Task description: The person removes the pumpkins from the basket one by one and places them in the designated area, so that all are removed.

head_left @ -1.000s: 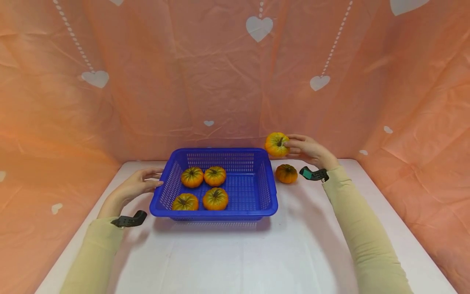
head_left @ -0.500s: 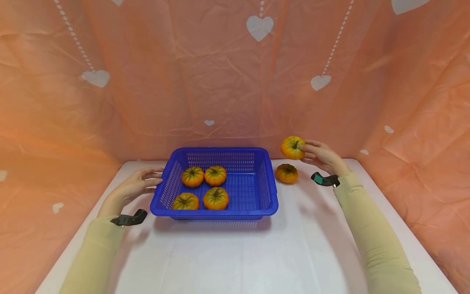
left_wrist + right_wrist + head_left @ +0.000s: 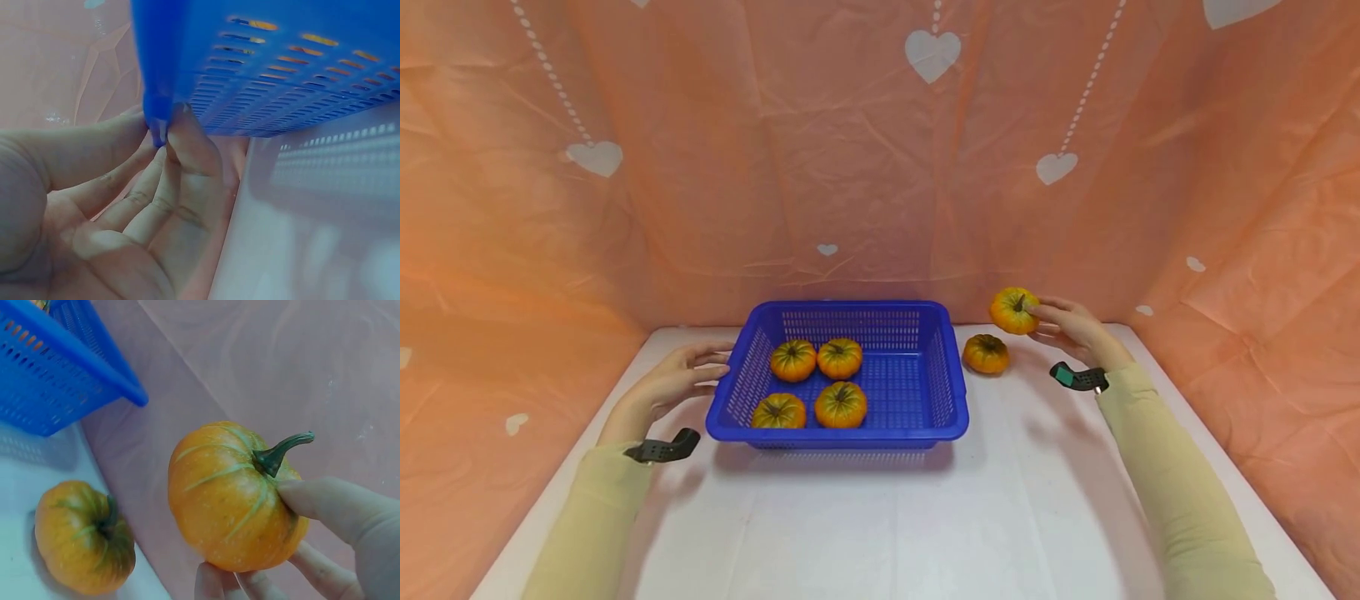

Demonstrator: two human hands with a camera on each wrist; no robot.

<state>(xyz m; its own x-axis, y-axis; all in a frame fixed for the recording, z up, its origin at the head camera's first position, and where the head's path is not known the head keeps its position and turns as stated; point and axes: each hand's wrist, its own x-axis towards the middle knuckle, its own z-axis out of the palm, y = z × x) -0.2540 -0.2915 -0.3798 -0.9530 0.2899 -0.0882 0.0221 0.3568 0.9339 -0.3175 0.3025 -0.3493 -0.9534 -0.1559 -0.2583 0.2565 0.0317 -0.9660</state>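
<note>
No readable text, label, brand, number or sign on anything in any view.

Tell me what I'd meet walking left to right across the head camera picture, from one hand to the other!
Left hand, blue basket, loose pumpkin, held pumpkin, right hand.

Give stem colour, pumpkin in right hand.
Dark green stem; shows best in the right wrist view.
</note>
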